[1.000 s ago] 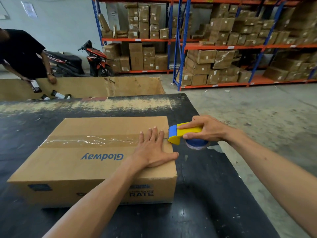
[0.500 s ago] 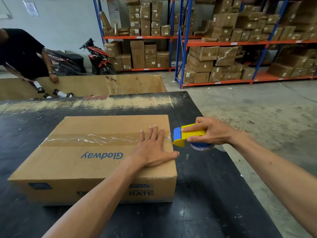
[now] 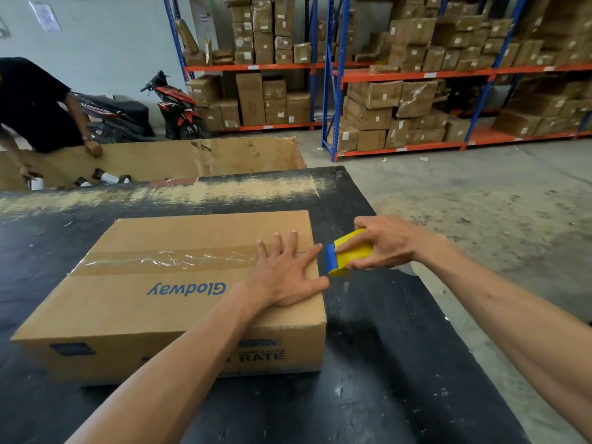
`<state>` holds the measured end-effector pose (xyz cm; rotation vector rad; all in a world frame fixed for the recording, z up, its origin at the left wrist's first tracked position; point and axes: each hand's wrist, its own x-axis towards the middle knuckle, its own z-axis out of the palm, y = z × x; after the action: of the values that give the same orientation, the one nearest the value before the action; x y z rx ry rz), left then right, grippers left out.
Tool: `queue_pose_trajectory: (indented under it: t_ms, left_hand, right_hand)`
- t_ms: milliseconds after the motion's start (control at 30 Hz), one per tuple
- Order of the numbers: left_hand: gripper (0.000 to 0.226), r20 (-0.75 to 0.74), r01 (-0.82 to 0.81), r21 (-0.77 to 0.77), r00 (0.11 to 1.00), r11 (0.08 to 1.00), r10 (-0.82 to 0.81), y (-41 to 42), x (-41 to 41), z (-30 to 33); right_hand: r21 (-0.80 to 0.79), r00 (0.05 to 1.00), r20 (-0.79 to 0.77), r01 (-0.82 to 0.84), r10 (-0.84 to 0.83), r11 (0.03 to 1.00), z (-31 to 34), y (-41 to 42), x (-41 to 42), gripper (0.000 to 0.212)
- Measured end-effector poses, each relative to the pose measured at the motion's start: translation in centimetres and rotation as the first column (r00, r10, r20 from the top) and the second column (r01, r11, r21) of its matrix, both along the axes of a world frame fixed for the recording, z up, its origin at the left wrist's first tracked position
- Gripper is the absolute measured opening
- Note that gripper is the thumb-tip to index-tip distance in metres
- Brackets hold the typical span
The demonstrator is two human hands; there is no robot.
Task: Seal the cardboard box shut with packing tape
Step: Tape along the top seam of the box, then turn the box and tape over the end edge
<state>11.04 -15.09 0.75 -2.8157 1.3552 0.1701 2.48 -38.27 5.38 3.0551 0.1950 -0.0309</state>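
The flat brown cardboard box (image 3: 179, 283) lies on the black worn table (image 3: 368, 363), closer to the left and the middle of it. Its long axis goes from left to right, a little turned, so the right end is nearer to the table's right edge. The blue word "Glodway" on its top is upside down from the wearer's side. A strip of clear packing tape (image 3: 166, 261) lies along the middle seam, following the long axis; it is wrinkled and shiny and reaches from the left edge up to the left hand.

The left hand (image 3: 285, 277) lies flat on the right end of the box top, fingers spread wide and pointing away from the wearer, thumb at the right edge. It presses on the box and holds nothing.

The right hand (image 3: 387, 241) is closed around the yellow and blue tape dispenser (image 3: 347, 253), just beside the right edge of the box. The blue front of the dispenser points left, toward the box and the thumb of the left hand. I cannot tell if it touches the box.

Behind the table stands a large open cardboard bin (image 3: 192, 158), and a person in a black shirt (image 3: 35, 107) bends over it. Farther back are a red and black motorbike (image 3: 176, 107) and blue and orange racks (image 3: 330, 78) full of brown cartons.
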Motion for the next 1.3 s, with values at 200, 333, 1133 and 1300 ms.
queue_pose_trajectory:
  t_ms: [200,333,1133,1300]
  left_hand:
    - [0.072,-0.076,-0.094,0.002,0.993,0.996,0.094,-1.6,-0.6,0.0]
    - [0.093,-0.094,-0.222,-0.017,0.971,0.975,0.220,-3.2,-1.1,-0.1]
    - [0.072,0.052,-0.060,0.010,0.997,0.998,0.060,6.1,-2.7,-0.5]
    - [0.068,-0.016,0.142,0.008,0.990,0.990,-0.142,8.8,-1.1,-0.3]
  right_hand:
    - [0.029,0.988,0.092,0.121,-0.123,0.992,0.5,-1.2,-0.7,0.047]
    - [0.134,0.962,0.160,0.200,-0.220,0.971,1.3,-1.7,-2.2,0.046]
    - [0.582,0.933,0.290,0.006,-0.214,0.813,1.7,6.1,-9.8,0.044]
    - [0.643,0.941,0.269,-0.018,-0.203,0.766,1.0,8.1,-9.8,0.042]
